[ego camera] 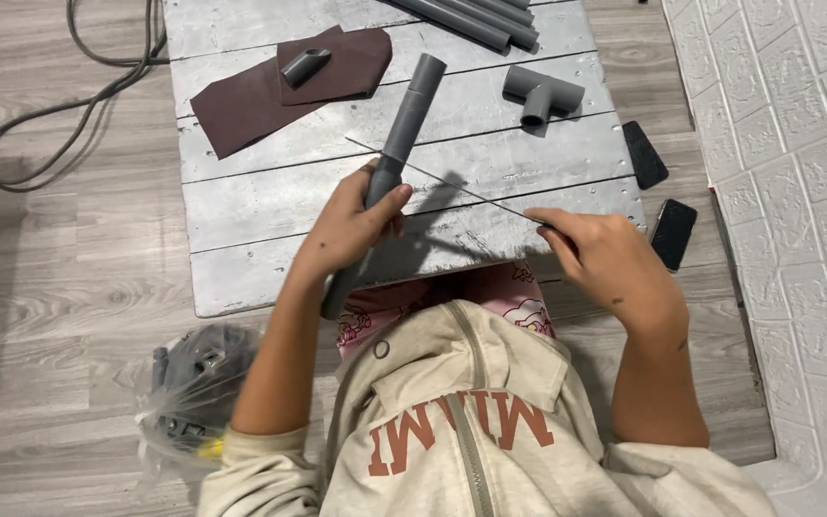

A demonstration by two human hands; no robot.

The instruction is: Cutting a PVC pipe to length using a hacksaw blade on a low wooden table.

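My left hand (351, 225) grips a grey plastic pipe (406, 113) near its middle; the pipe slants up and away over a silver-painted wooden board (241, 206). My right hand (600, 254) holds one end of a thin metal saw blade (452, 184), which lies across the pipe just above my left thumb. The lower end of the pipe points toward my lap.
On the board lie brown sandpaper sheets (251, 96) with a short pipe piece (305, 65), a grey tee fitting (540, 94) and several long pipes (476, 17). Two dark flat objects (643, 153) sit at the right edge. A cable (59, 105) and a plastic bag (193, 388) are on the floor.
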